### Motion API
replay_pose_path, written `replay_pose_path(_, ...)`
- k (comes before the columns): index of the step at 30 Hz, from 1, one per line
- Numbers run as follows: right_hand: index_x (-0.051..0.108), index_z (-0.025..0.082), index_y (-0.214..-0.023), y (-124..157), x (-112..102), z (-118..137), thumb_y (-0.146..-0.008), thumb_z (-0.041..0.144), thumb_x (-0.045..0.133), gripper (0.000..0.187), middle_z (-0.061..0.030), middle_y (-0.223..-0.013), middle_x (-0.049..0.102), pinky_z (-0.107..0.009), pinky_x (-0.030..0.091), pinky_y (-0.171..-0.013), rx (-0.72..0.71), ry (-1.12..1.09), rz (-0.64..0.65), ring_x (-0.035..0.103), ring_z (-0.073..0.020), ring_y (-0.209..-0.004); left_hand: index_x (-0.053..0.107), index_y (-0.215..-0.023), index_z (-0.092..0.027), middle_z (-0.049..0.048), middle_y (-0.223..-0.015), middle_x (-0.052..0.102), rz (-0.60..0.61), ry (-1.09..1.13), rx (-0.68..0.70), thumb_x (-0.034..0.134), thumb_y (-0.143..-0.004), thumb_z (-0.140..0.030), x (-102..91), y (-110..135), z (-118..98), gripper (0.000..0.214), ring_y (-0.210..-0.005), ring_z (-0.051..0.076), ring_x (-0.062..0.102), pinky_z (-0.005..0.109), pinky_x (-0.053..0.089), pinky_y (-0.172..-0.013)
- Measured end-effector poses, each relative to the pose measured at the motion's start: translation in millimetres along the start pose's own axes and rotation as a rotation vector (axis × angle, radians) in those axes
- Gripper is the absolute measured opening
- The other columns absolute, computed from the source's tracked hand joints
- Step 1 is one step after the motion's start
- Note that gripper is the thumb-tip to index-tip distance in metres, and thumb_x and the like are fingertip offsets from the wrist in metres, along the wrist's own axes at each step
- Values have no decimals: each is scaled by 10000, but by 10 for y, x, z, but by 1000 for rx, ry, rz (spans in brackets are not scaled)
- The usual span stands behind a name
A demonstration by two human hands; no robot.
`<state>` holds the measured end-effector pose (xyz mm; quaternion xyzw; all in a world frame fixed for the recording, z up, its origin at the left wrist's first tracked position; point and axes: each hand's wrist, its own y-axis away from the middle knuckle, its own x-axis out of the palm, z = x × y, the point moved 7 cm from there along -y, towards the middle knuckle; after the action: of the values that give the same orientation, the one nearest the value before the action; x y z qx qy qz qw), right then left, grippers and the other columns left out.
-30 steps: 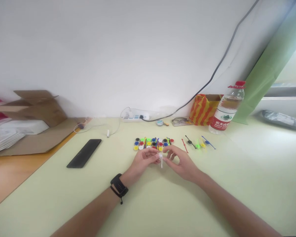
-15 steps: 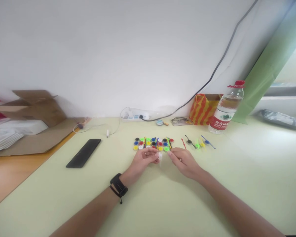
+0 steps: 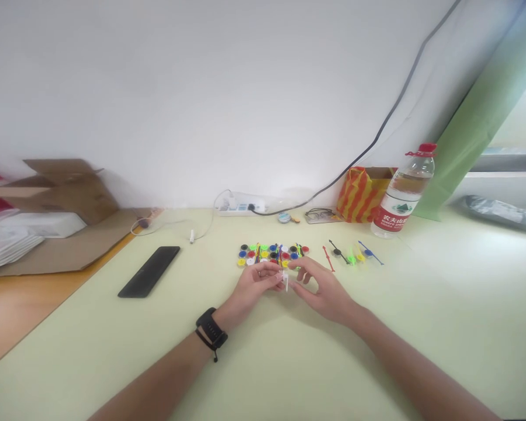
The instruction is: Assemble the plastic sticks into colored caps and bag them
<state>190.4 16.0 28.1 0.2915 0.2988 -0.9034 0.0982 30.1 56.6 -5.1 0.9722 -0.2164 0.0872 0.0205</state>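
Note:
My left hand (image 3: 258, 285) pinches a small white plastic piece (image 3: 286, 280) between thumb and fingers; part of the piece is hidden by them, and a thin white strip of it points down. Just right of it is my right hand (image 3: 322, 289), its thumb and fingers apart around the strip's side, holding nothing that I can see. Beyond the hands lie several rows of small coloured discs (image 3: 251, 255) with coloured arrow pointers on top. To their right are a red arrow (image 3: 328, 258), a black arrow spinner (image 3: 338, 252) and a blue arrow spinner (image 3: 369, 253), with green and yellow ones between.
A black phone-like slab (image 3: 149, 272) lies at left. Along the wall are a power strip (image 3: 241, 208), a striped bag (image 3: 360, 196) and a water bottle (image 3: 401, 196). A white cable plug (image 3: 191, 236) rests on the table; an opened cardboard box (image 3: 74, 193) stands far left.
My right hand's fingers have spread from a closed pinch, and its thumb has come down beside the white piece. My left hand stays in place, still holding it.

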Motion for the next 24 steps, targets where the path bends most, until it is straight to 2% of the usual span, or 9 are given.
replay_pose_path(6, 505, 309, -1403, -7, -31, -34, -973, 289, 567, 435, -75, -1200, 664, -360, 587, -766, 16, 37, -28, 643, -190, -856, 743, -1020, -149, 61, -880, 718, -6, -5, -7, 834, -810, -345, -20, -12, 32, 301, -787, 170, 694, 303, 560, -778)
replay_pose_path(10, 276, 322, -1582, 9, -54, -43, -986, 321, 549, 655, -71, -1165, 657, -360, 578, -756, 34, 53, -68, 620, -178, -795, 743, -1027, -151, 62, -885, 724, -12, -9, -15, 834, -809, -353, -28, -6, 34, 310, -785, 168, 692, 302, 559, -776)
replay_pose_path(12, 227, 305, -1602, 19, -66, -30, -993, 337, 537, 684, -78, -1183, 648, -358, 562, -752, 16, 70, -86, 605, -173, -777, 742, -1027, -146, 67, -893, 727, -18, -12, -20, 830, -813, -356, -26, 3, 24, 312, -783, 165, 691, 300, 556, -776)
replay_pose_path(14, 426, 268, -1498, 15, -66, -18, -1010, 357, 507, 502, -84, -1153, 654, -352, 536, -752, -9, 111, -69, 595, -175, -775, 742, -1019, -140, 72, -896, 729, -22, -13, -23, 833, -810, -357, -17, 9, 14, 315, -779, 164, 690, 299, 554, -772)
replay_pose_path(16, 683, 226, -1082, -3, -56, -25, -1042, 362, 436, 285, -69, -969, 665, -340, 494, -724, -17, 179, -22, 574, -174, -739, 743, -1002, -133, 73, -877, 727, -25, -7, -26, 847, -792, -357, -8, 9, 10, 325, -768, 167, 689, 300, 554, -760)
replay_pose_path(18, 585, 205, -669, -28, -40, -55, -1062, 366, 382, 470, -43, -746, 596, -325, 441, -668, 7, 227, 35, 541, -167, -684, 742, -988, -129, 69, -843, 722, -27, 0, -31, 865, -768, -353, -5, 4, 15, 337, -750, 169, 686, 301, 555, -745)
replay_pose_path(19, 500, 203, -597, -38, -37, -69, -1062, 372, 384, 508, -29, -678, 550, -319, 416, -640, 24, 232, 49, 521, -162, -657, 742, -985, -128, 67, -831, 720, -27, 2, -32, 870, -762, -350, -5, 1, 18, 340, -743, 169, 685, 301, 555, -740)
replay_pose_path(21, 453, 208, -624, -51, -43, -73, -1042, 382, 447, 452, -6, -655, 526, -305, 401, -616, 52, 193, 42, 504, -155, -643, 741, -987, -131, 64, -826, 719, -25, 3, -28, 863, -771, -348, -8, -2, 19, 329, -745, 166, 683, 299, 555, -744)
replay_pose_path(24, 524, 225, -816, -41, -42, -12, -999, 347, 539, 220, 3, -758, 599, -288, 445, -644, 52, 100, 8, 540, -155, -698, 742, -990, -137, 63, -835, 721, -18, 4, -21, 850, -788, -351, -7, -1, 12, 314, -754, 163, 682, 299, 554, -755)
